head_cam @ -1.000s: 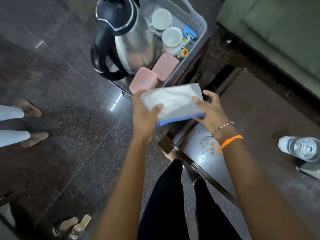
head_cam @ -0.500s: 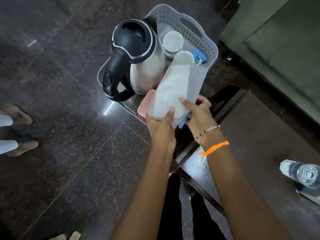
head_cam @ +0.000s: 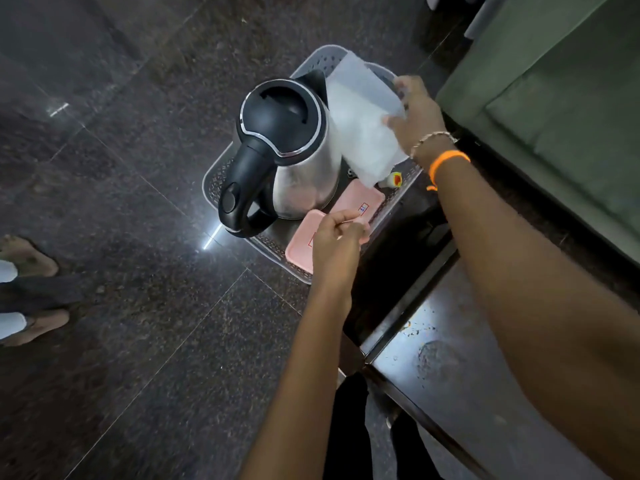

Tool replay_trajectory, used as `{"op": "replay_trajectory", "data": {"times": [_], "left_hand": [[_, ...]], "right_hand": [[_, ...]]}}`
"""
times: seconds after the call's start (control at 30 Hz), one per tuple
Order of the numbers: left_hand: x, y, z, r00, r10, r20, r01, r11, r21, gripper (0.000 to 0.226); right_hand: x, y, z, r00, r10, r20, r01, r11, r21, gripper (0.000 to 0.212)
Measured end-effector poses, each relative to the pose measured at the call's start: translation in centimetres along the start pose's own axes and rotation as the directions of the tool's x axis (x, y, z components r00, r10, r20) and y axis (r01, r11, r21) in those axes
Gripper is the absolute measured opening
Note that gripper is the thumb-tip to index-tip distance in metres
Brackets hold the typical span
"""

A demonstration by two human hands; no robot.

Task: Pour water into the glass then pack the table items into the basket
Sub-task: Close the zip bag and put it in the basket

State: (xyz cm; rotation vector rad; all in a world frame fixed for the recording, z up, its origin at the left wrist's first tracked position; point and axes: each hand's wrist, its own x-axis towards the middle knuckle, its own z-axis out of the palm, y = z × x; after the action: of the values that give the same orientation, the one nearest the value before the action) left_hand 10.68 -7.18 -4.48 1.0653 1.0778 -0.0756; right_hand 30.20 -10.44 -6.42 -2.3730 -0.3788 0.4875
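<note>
A grey slotted basket (head_cam: 221,174) stands on the dark floor beside the table. Inside it are a steel kettle (head_cam: 294,157) with a black lid and handle, two pink lidded boxes (head_cam: 360,199), and a small yellow-red item (head_cam: 394,179). My right hand (head_cam: 414,112) grips a translucent white container (head_cam: 363,123), tilted over the basket's far right side and hiding the cups there. My left hand (head_cam: 337,242) hovers over the nearer pink box (head_cam: 299,245) with fingers curled and nothing in it.
A dark glossy table (head_cam: 460,386) edge lies at lower right, with my legs below it. A green sofa (head_cam: 554,109) fills the upper right. Another person's bare feet (head_cam: 31,254) stand at the left edge on the dark granite floor.
My left hand has let go of the white container and dropped back over the pink box. My right hand alone has carried the container further over the basket, covering the cups.
</note>
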Motion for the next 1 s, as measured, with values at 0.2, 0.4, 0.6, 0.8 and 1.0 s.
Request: {"op": "replay_trajectory", "data": {"times": [0.2, 0.4, 0.6, 0.8, 1.0], "left_hand": [[0.1, -0.3, -0.3, 0.994, 0.106, -0.037, -0.104, 0.993, 0.056, 0.023], [0.5, -1.0, -0.4, 0.992, 0.125, -0.031, -0.121, 0.986, 0.116, 0.024], [1.5, -0.8, 0.5, 0.97, 0.243, -0.003, -0.232, 0.929, 0.29, 0.015], [1.8, 0.5, 2.1, 0.948, 0.318, 0.019, -0.302, 0.88, 0.366, 0.014], [-1.2, -2.4, 5.1, 0.949, 0.306, 0.073, -0.31, 0.87, 0.384, 0.015]], "right_hand": [[-1.0, 0.5, 3.7, 0.976, -0.17, -0.135, 0.063, 0.816, -0.575, 0.047], [-1.6, 2.0, 5.8, 0.974, -0.08, 0.212, 0.194, 0.781, -0.593, 0.054], [-0.8, 2.0, 4.4, 0.917, -0.15, 0.368, 0.351, 0.742, -0.571, 0.055], [-3.1, 1.6, 1.1, 0.971, -0.19, 0.141, 0.181, 0.98, 0.078, 0.041], [-11.0, 4.8, -3.6, 0.999, -0.032, -0.02, 0.037, 0.95, 0.31, 0.029]]}}
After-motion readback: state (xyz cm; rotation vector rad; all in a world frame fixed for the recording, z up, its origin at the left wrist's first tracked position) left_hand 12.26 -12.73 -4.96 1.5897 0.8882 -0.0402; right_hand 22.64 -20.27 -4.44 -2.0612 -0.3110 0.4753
